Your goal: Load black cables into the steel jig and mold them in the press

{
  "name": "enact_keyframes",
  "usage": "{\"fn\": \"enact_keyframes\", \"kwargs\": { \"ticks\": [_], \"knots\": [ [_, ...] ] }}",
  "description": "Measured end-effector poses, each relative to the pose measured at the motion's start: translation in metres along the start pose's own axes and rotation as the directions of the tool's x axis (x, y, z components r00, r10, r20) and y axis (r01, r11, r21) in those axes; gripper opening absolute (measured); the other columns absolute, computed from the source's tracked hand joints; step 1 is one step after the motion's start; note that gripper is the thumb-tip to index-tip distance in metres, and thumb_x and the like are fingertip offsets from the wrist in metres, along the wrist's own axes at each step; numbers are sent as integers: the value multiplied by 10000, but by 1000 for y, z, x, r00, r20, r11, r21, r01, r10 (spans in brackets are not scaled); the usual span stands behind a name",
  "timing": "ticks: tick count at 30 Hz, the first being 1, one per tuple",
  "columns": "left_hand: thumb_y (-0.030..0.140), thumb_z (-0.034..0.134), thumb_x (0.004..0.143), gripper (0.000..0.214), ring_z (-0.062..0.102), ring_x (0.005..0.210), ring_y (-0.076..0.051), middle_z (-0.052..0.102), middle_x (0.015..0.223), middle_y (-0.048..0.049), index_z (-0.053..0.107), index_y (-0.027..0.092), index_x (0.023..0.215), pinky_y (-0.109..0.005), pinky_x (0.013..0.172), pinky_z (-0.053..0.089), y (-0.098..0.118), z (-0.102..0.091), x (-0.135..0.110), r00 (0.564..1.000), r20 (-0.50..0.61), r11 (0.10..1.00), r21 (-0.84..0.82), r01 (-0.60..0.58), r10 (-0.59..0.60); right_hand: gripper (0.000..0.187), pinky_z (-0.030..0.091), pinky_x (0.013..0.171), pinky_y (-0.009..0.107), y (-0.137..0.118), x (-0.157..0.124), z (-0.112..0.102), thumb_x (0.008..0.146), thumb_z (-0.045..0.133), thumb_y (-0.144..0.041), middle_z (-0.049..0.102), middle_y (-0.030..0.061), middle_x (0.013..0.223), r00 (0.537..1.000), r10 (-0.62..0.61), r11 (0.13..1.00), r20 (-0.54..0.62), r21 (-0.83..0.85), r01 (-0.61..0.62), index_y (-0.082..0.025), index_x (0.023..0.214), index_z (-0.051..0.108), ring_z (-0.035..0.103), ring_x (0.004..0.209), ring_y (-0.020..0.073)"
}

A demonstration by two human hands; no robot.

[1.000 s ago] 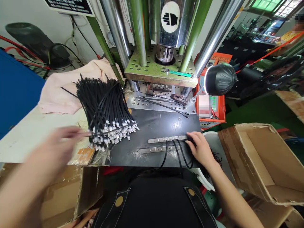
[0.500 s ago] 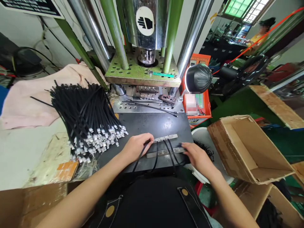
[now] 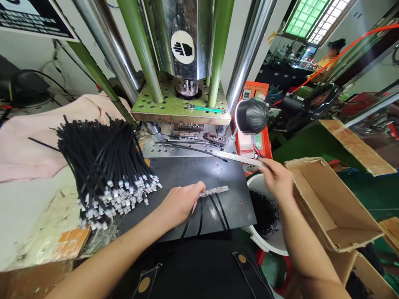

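Observation:
My left hand [image 3: 181,202] rests with bent fingers on the left end of a grey metal bar [image 3: 215,191] that lies on the black work plate [image 3: 193,170]. Several black straps [image 3: 212,209] hang from that bar toward me. My right hand [image 3: 277,177] is raised over the plate's right edge and grips a second metal bar [image 3: 240,158], blurred by motion, which points left toward the press. A big pile of black straps with metal ends [image 3: 106,166] lies to the left of my left hand.
A green press [image 3: 181,106] with steel columns stands behind the plate. A white bucket of black scraps [image 3: 264,211] sits under my right arm. An open cardboard box [image 3: 327,203] is at the right, a black lamp [image 3: 251,115] and an orange control box [image 3: 254,137] behind.
My left hand came in from the left and settled on the bar with the straps. My right hand lifted the front bar off the plate, up and to the right.

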State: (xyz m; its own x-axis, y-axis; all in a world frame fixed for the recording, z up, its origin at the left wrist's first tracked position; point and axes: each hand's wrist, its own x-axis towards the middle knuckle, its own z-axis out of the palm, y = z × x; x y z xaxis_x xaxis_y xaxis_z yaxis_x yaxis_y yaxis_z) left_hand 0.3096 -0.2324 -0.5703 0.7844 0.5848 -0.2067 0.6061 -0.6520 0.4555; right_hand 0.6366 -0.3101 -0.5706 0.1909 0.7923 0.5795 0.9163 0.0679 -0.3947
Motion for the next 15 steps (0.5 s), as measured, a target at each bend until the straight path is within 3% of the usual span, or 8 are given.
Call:
{"fn": "enact_keyframes", "kwargs": {
  "ticks": [3, 6, 9, 15],
  "knots": [
    [144, 368, 897, 124, 583, 688, -181, 610, 834, 16, 421, 239, 955, -266, 606, 326, -2, -1, -4, 1000, -5, 998, -54, 19, -19, 202, 559, 860, 367, -16, 49, 89, 905, 565, -284, 743, 53, 1010, 999, -2, 984, 53, 181, -8, -215, 1019, 715, 691, 916, 231],
    [141, 380, 893, 112, 569, 687, -164, 604, 839, 19, 416, 236, 941, -261, 636, 356, -8, 1, -10, 998, -43, 991, -128, 42, -48, 195, 536, 916, 389, -27, 90, 154, 866, 583, -253, 741, 69, 1019, 994, 36, 964, 99, 258, -60, -193, 992, 720, 677, 956, 248],
    [115, 406, 869, 141, 564, 686, -161, 604, 837, 24, 427, 236, 939, -257, 629, 356, -10, 3, -12, 997, -43, 990, -129, 55, -61, 210, 521, 944, 419, -30, 117, 192, 848, 595, -235, 735, 89, 1043, 987, 83, 955, 139, 272, -118, -181, 1014, 713, 667, 985, 271],
    [90, 398, 882, 202, 598, 716, -180, 631, 875, 24, 461, 245, 995, -269, 614, 340, -6, 1, -9, 999, -13, 999, -37, 33, -33, 251, 444, 1051, 508, -25, 161, 237, 873, 550, -257, 700, 123, 1111, 981, 48, 946, 185, 307, -104, -161, 1071, 670, 604, 1108, 315]
  ]
}}
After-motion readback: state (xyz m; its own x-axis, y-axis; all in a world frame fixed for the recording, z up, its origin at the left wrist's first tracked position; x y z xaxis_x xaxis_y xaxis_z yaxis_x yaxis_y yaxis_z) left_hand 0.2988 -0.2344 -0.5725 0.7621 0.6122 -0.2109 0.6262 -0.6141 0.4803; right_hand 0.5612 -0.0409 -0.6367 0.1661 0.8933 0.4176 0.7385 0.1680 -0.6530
